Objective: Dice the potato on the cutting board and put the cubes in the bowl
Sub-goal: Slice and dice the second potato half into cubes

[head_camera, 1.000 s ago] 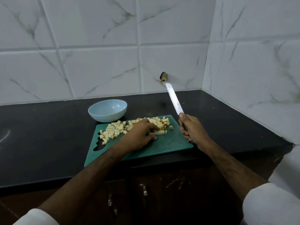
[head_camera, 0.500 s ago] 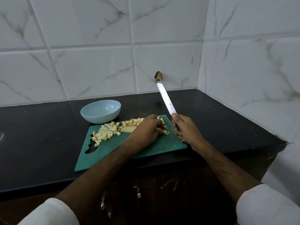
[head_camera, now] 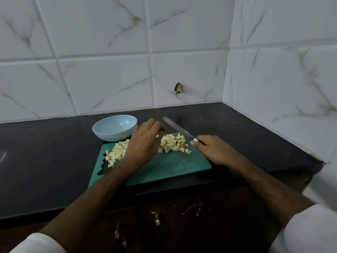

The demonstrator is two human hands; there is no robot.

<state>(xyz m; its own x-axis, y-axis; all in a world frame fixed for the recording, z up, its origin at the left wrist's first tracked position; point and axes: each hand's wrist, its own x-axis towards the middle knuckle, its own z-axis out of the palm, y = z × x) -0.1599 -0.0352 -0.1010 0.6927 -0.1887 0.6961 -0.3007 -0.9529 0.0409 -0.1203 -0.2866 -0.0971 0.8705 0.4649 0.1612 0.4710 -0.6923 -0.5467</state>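
Potato cubes (head_camera: pixel 173 145) on cutting board (head_camera: pixel 169 167) | bowl (head_camera: pixel 114 127) empty | right hand (head_camera: pixel 213 150) grips knife (head_camera: pixel 177 129)

We are in a home kitchen: white marble-look wall tiles (head_camera: pixel 109 79) meet in a corner beyond our knife hand, over a black stone counter (head_camera: pixel 45 161). By that hand lie a green cutting board (head_camera: pixel 164 168), diced potato (head_camera: pixel 173 145) and a pale blue bowl (head_camera: pixel 114 131); cupboard handles (head_camera: pixel 157 219) show below.

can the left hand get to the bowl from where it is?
Probably yes. The left hand lies over the cubes on the cutting board, just beside the bowl; nothing stands between them. The knife is on the far side.
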